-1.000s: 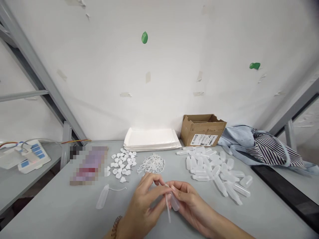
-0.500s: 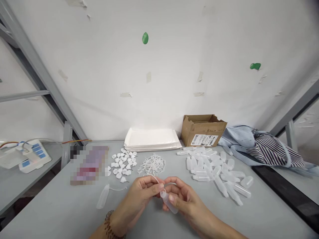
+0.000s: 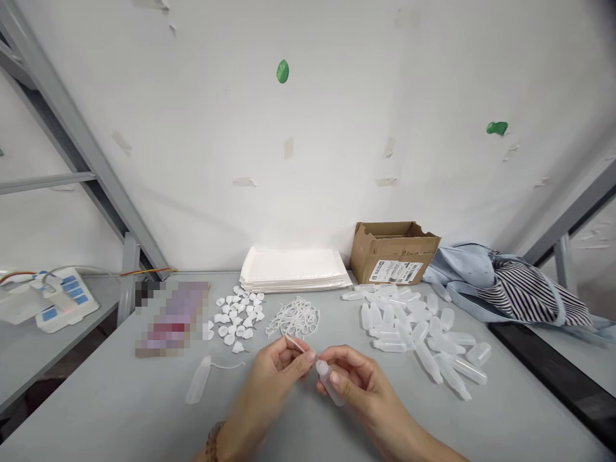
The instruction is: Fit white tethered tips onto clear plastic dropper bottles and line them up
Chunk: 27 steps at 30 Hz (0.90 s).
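Printed matter: no legible text.
Cardboard box [image 3: 385, 249]: white label [image 3: 396, 271] on front face, bearing dark print and code-like blocks, too small to read; dark marking on the cardboard above it, likewise unreadable.

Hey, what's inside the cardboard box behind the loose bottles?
Only the upper inner walls of the cardboard box show. Its front panel hides the bottom, so I can't tell whether anything lies there.

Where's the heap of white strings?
In the head view, the heap of white strings lies near the middle, between the caps on its left and the bottle pile on its right, beyond the left hand.
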Motion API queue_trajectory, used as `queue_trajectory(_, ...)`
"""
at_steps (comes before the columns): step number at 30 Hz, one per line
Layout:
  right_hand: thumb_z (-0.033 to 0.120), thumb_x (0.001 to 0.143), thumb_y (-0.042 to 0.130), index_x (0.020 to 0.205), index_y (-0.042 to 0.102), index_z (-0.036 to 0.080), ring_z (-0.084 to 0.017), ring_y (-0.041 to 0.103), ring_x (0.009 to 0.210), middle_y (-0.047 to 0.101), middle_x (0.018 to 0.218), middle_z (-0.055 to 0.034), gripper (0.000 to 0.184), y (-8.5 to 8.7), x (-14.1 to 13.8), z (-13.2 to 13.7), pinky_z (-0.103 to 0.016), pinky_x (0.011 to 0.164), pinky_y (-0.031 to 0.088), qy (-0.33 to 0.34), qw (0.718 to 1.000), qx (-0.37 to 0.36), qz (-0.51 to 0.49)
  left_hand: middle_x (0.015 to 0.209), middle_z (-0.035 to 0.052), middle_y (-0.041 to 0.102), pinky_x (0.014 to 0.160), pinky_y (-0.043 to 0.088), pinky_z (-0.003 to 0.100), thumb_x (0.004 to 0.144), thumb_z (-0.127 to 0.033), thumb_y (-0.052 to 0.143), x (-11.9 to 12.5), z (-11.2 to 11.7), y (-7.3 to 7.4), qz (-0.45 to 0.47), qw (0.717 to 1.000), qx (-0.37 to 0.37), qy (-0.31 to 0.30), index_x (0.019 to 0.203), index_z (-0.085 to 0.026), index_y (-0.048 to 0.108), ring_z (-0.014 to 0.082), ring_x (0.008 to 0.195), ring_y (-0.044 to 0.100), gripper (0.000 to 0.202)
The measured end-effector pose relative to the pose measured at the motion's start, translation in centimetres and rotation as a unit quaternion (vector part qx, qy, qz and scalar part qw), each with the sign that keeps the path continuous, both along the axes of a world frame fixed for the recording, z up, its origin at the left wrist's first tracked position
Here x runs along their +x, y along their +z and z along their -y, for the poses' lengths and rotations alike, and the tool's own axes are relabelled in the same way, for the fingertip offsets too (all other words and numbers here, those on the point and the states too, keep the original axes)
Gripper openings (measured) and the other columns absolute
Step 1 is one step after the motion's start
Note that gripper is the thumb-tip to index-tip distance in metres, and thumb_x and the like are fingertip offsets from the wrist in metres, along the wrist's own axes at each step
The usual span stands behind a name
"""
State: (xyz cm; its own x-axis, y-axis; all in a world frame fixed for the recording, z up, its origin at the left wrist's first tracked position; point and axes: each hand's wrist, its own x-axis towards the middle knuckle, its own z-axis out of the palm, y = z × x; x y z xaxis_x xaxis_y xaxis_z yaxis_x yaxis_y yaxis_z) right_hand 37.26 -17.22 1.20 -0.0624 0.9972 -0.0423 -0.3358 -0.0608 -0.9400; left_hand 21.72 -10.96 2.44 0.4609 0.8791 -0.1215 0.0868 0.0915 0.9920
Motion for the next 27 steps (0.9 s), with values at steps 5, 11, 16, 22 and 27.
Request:
queue_trajectory(5, 0.045, 0.073, 0.073, 0.093, 0.065, 0.020, -0.013, 0.051, 0.072, 0.058, 0.071, 0.0009, 0.033, 0.0, 0.0, -0.1, -0.027, 0.073, 0.039, -0.033, 0.999, -0.014, -0.002, 0.094, 0.0049, 0.060, 0.075, 0.051, 0.035, 0.084, -0.029, 0.055, -0.3, 1.2, -0.9, -0.106, 0.942, 0.300, 0.111, 0.102, -0.021, 0.048, 0.0191, 0.085, 0.059, 0.021)
queue_trajectory(11, 0.046, 0.071, 0.074, 0.089, 0.065, 0.019, -0.015, 0.053, 0.074, 0.059, 0.072, -0.0006, 0.034, 0.3, -0.1, 0.1, -0.028, 0.073, 0.039, -0.055, 0.998, -0.032, -0.014, 0.118, 0.0139, 0.050, 0.091, 0.046, 0.046, 0.080, -0.016, 0.059, -0.5, 1.8, 0.0, -0.182, 0.798, 0.571, 0.055, 0.120, -0.019, 0.045, 0.0290, 0.112, 0.048, 0.043)
queue_trajectory(16, 0.041, 0.068, 0.077, 0.085, 0.064, 0.018, -0.016, 0.053, 0.074, 0.061, 0.072, -0.0008, 0.032, 0.0, -0.1, 0.1, -0.027, 0.072, 0.039, -0.061, 0.997, -0.023, -0.035, 0.094, 0.0119, 0.058, 0.073, 0.053, 0.039, 0.079, -0.016, 0.061, 0.2, 1.8, 0.4, -0.195, 0.772, 0.603, -0.041, 0.111, -0.013, 0.048, 0.0249, 0.087, 0.056, 0.035)
queue_trajectory(22, 0.034, 0.063, 0.082, 0.077, 0.059, 0.018, -0.012, 0.053, 0.071, 0.061, 0.074, 0.0011, 0.031, -0.1, -0.6, 0.2, -0.023, 0.068, 0.038, -0.079, 0.993, -0.027, -0.081, 0.088, 0.0152, 0.062, 0.061, 0.053, 0.041, 0.078, -0.011, 0.056, 1.3, 2.5, 0.2, -0.242, 0.681, 0.691, -0.019, 0.109, -0.006, 0.049, 0.0273, 0.077, 0.057, 0.032)
queue_trajectory(27, 0.042, 0.068, 0.077, 0.074, 0.056, 0.016, -0.012, 0.054, 0.068, 0.059, 0.071, 0.0007, 0.033, 0.7, -0.1, 0.3, -0.024, 0.067, 0.043, -0.049, 0.998, -0.016, -0.036, 0.084, 0.0110, 0.061, 0.063, 0.053, 0.037, 0.075, -0.003, 0.049, 0.6, 2.8, 0.6, -0.205, 0.715, 0.667, -0.039, 0.108, -0.009, 0.050, 0.0233, 0.076, 0.056, 0.034)
